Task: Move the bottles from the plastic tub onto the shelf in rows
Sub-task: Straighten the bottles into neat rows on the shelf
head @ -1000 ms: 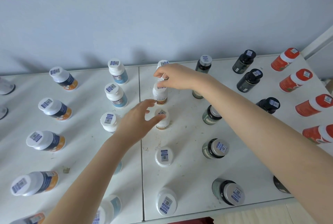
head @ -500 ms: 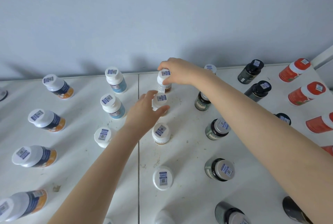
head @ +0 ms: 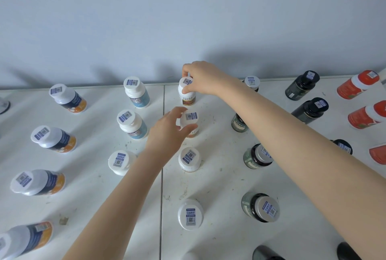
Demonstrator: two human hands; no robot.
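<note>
At the upper centre of the frame, the right hand (head: 205,78) grips the cap of a white bottle (head: 187,97) with curled fingers; this bottle stands upright on the white shelf (head: 94,186), close to the wall (head: 188,19); just below it, the left hand (head: 167,132) holds the cap of a second white bottle (head: 191,120) between thumb and fingers; two more white-capped bottles (head: 189,159) stand lower in the same column; blue-label bottles (head: 133,124) stand to the left, dark jars (head: 258,156) to the right, red bottles (head: 357,85) at the right edge.

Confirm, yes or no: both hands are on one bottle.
No: the right hand grips the rear bottle, while the left hand holds the second bottle.
</note>
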